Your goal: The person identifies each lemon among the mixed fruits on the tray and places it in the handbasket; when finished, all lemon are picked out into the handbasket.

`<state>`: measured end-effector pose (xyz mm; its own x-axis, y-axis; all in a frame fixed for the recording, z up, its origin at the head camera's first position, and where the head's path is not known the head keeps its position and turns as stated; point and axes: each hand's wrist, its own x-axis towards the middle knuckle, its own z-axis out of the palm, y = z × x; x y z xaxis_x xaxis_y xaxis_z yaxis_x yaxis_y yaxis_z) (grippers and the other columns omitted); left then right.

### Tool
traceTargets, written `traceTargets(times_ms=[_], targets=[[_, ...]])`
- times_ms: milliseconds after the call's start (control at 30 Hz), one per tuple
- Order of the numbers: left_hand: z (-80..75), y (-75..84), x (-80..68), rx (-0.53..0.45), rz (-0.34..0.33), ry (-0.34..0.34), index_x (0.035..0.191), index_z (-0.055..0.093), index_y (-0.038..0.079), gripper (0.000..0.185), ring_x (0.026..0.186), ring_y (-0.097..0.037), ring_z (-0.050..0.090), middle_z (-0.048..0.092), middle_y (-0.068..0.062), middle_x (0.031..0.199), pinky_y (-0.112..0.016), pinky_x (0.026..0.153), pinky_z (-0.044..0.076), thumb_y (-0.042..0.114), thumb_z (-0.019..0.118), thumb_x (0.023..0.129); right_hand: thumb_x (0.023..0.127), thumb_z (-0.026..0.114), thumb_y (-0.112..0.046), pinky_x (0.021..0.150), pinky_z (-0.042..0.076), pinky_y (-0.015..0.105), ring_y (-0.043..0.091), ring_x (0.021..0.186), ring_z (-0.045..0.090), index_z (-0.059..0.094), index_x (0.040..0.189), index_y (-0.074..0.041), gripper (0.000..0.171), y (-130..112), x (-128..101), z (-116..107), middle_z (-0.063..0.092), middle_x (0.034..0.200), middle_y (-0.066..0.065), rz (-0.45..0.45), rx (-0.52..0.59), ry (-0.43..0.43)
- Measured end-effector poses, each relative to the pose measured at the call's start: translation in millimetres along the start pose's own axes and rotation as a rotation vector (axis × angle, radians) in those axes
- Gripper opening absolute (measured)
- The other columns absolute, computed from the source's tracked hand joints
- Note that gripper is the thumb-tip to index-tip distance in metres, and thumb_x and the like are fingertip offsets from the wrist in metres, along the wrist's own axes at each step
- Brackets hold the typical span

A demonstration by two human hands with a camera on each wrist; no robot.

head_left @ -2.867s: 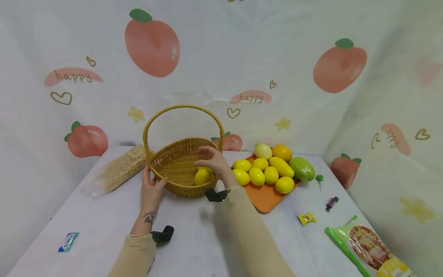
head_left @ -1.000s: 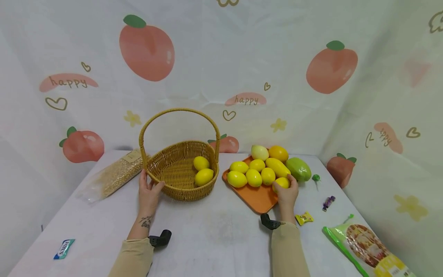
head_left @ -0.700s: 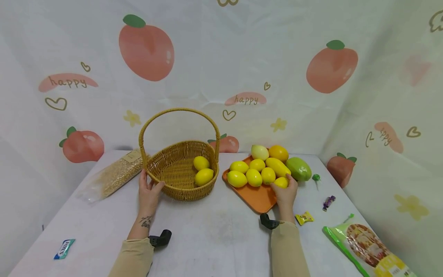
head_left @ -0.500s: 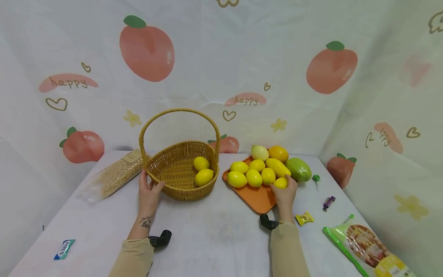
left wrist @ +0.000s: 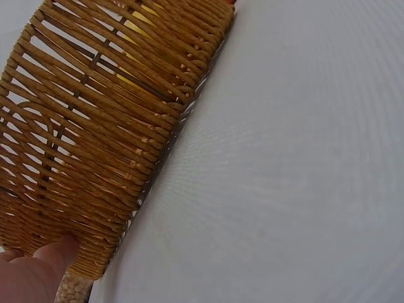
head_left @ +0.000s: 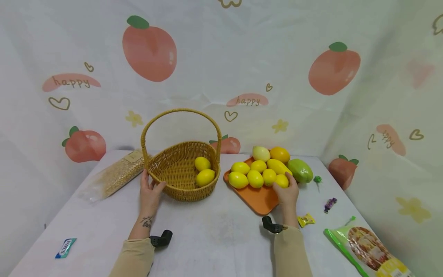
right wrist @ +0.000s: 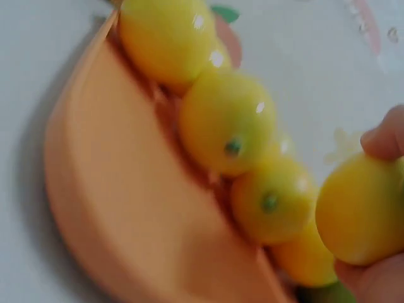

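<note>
**Lemon in my right hand, over the tray**

My right hand (head_left: 286,193) grips a yellow lemon (head_left: 282,181) at the near right corner of the orange tray (head_left: 257,199), fingers (right wrist: 382,135) curled round it, just beside the other lemons (head_left: 255,178). My left hand (head_left: 149,194) rests against the wicker basket (head_left: 172,188), fingers straight, thumb on the weave. Two lemons (head_left: 204,177) lie inside it. A green fruit (head_left: 300,170) sits at the tray's right edge on the surface (head_left: 214,238).

1. From my view, the basket (head_left: 181,171) sits left of the tray (head_left: 257,196), with two lemons (head_left: 204,171) inside.
2. The grain bag (head_left: 115,175) lies left of the basket.
3. My left hand (head_left: 149,192) rests on the basket's near rim.
4. My right hand (head_left: 286,192) grips a lemon (head_left: 282,181) at the tray's right side.
5. Candies (head_left: 306,220) lie right of the tray.
</note>
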<state>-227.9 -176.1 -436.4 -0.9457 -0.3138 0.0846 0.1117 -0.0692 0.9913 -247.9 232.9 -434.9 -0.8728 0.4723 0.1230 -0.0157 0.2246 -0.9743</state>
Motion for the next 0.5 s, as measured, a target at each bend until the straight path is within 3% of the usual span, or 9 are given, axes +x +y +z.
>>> traceTargets(times_ms=[233,367,500], targets=[[-0.3,-0.4,1.2,0.001,0.002,0.002,0.15,0.001,0.017,0.083,0.139,-0.03,0.017,-0.001,0.0,0.156,-0.014,0.096,0.04,-0.001,0.052,0.088,0.078,0.065,0.001,0.096,0.038,0.031,0.023,0.119,0.037,0.043,0.134,-0.005,0.06,-29.0,-9.3,7.3,0.039,0.139,0.011,-0.059,0.072,-0.208],[-0.3,-0.6,1.2,0.0,-0.002,-0.002,0.15,0.0,0.017,0.083,0.139,-0.03,0.017,-0.001,0.0,0.156,-0.018,0.1,0.039,-0.001,0.052,0.088,0.079,0.063,0.006,0.085,0.043,0.015,0.018,0.116,0.038,0.044,0.133,-0.003,0.058,-41.8,-17.4,19.1,0.04,0.137,0.007,-0.063,0.19,-0.311],[0.2,-0.6,0.9,0.01,-0.002,0.001,0.15,0.0,0.018,0.083,0.14,-0.03,0.017,-0.002,0.0,0.156,-0.018,0.1,0.039,0.0,0.052,0.088,0.077,0.063,0.009,0.085,0.044,0.013,0.017,0.113,0.04,0.045,0.132,-0.002,0.058,-52.1,-25.4,36.4,0.042,0.134,0.009,-0.073,0.293,-0.399]])
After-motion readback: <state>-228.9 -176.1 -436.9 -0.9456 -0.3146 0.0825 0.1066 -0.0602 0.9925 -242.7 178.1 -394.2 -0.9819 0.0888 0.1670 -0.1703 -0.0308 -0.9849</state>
